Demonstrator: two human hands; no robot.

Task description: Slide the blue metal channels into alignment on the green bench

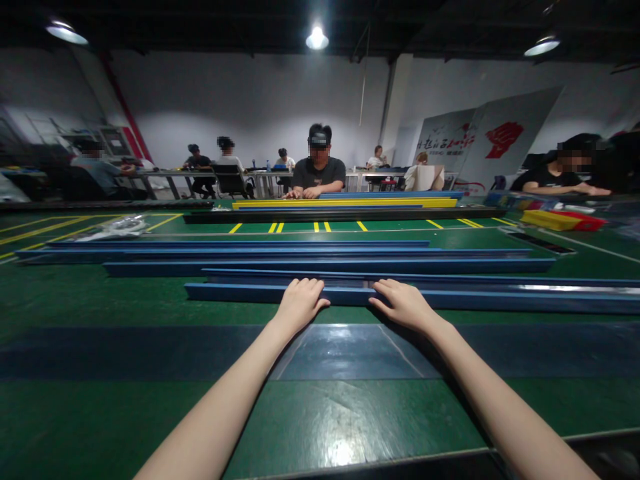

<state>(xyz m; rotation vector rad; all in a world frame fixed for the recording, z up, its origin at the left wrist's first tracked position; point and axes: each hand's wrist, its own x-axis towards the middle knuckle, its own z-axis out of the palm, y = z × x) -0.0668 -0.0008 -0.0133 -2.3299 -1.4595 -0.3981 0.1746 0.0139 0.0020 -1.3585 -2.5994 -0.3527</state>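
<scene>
A long blue channel-shaped rail (pixel 475 300) lies across the green table. My left hand (pixel 301 303) grips its near wall, with the fingers bent over the top edge and the thumb on the near side. To the right, my right hand (pixel 397 303) holds the same rail in a like way, a short gap apart from the left. Between the hands the rail's near wall and part of its inside show. A clear flat strip (pixel 345 350) lies on the table nearer to me, beneath my forearms.
More blue rails (pixel 325 267) lie just beyond. Farther off are a black rail (pixel 350 214) and a yellow rail (pixel 430 202), with a person (pixel 319 173) seated behind them. Plastic bags (pixel 120 227) lie at left; a yellow bin (pixel 545 221) and another person are at right.
</scene>
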